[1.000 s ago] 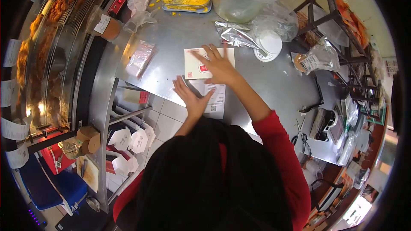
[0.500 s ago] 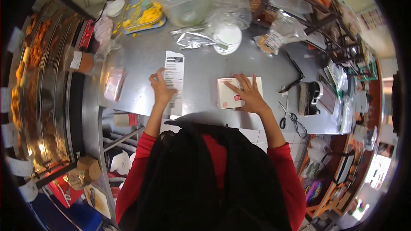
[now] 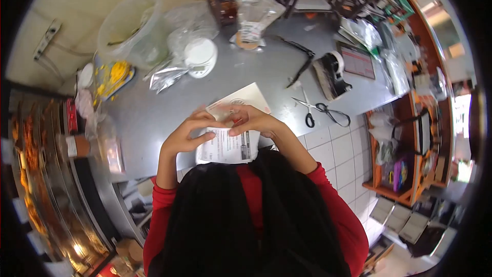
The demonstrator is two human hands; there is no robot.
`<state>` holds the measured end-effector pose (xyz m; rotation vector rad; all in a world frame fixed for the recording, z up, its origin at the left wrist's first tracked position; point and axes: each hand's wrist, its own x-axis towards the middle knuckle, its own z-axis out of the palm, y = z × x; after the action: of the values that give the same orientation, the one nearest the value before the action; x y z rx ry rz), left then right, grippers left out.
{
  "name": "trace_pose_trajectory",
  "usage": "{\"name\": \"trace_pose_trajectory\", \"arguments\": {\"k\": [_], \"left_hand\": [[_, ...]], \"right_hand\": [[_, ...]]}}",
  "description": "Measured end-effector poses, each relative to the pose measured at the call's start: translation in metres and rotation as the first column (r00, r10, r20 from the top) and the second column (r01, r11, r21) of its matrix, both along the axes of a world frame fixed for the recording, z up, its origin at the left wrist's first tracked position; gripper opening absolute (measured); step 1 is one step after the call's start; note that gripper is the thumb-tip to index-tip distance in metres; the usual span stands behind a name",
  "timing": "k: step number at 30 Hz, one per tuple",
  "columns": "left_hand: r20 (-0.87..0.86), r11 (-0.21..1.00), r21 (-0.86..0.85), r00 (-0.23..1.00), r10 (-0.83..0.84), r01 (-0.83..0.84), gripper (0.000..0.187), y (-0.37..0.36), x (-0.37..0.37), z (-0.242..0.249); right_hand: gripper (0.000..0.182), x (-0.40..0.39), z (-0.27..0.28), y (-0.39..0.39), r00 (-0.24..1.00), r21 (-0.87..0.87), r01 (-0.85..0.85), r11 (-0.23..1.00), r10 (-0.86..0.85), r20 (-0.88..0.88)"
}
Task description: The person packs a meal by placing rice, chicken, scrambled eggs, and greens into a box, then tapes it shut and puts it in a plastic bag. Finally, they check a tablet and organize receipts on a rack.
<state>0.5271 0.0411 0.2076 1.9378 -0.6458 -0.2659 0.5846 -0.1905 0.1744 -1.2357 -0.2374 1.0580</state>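
Observation:
A printed paper receipt (image 3: 225, 149) is in front of my body at the table's near edge, its text facing up. My left hand (image 3: 187, 132) closes on its upper left edge, thumb on the print. My right hand (image 3: 256, 121) pinches the upper edge beside it, the fingertips of both hands nearly meeting. Just beyond the fingers lies a flat white box (image 3: 246, 97) with printing on its top. My hands hide part of the box, and the far fingers are slightly blurred.
Scissors (image 3: 312, 110) and a tape dispenser (image 3: 332, 76) lie to the right on the metal table (image 3: 154, 118). Farther back stand a white scale (image 3: 200, 57), a plastic tub (image 3: 130, 33) and a tray (image 3: 115, 79) with yellow pieces. A heated food cabinet (image 3: 43, 174) is at left.
The receipt has come from the left to beside the box, and both hands now meet on it. My right hand has left the box top. The view has turned right.

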Motion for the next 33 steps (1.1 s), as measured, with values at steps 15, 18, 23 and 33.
{"name": "trace_pose_trajectory", "arguments": {"k": [15,18,23,33], "left_hand": [[0.443,0.718,0.424,0.818,0.368,-0.552,0.052,-0.112,0.028,-0.103],[0.429,0.635,0.478,0.792,0.435,-0.607,0.054,-0.136,0.031,-0.09],[0.524,0.407,0.67,0.784,0.332,-0.62,0.046,-0.152,0.03,-0.086],[0.74,0.121,0.574,0.577,0.346,-0.81,0.038,-0.171,0.038,-0.081]], "right_hand": [[0.014,0.094,-0.014,-0.356,-0.205,0.208,0.978,-0.009,-0.213,0.955],[0.027,0.152,-0.077,-0.492,0.103,-0.081,0.986,-0.148,0.148,0.984],[0.035,0.197,-0.118,-0.55,0.384,-0.357,0.923,-0.143,0.282,0.879],[0.028,0.169,-0.078,-0.491,0.042,0.038,0.95,0.309,-0.246,0.968]]}}
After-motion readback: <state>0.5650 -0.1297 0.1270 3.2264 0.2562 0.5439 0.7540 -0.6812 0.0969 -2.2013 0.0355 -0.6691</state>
